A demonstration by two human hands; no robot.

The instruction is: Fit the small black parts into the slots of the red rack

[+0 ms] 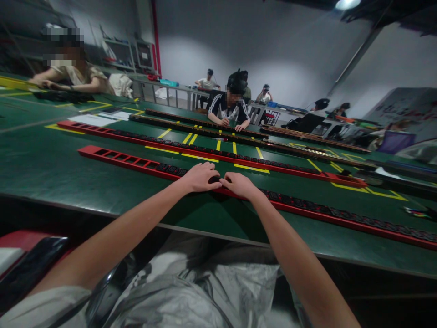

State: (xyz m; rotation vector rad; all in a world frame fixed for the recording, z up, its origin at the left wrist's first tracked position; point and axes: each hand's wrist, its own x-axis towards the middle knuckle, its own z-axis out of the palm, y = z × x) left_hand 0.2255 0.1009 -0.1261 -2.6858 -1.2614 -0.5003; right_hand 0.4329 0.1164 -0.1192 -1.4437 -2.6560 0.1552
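Note:
A long red slotted strip [136, 161] lies across the table in front of me, with black square pieces [290, 200] seated along much of its length. Several open slots show at its left end. My left hand [200, 176] rests over the strip, its fingers bent and its thumb against a small dark piece [214, 179]. From the other side my right hand [238, 184] pinches at the same dark piece with thumb and fingertips pressed together. The hands nearly meet, and they hide the part of the strip beneath them.
Behind it, a second red strip [167, 145] with black pieces runs roughly parallel. Dark long rails [191, 130] lie farther back. A co-worker [228, 102] leans over them across the green table [112, 187]; another person [75, 75] sits at the left. White papers [92, 120] lie at the far left.

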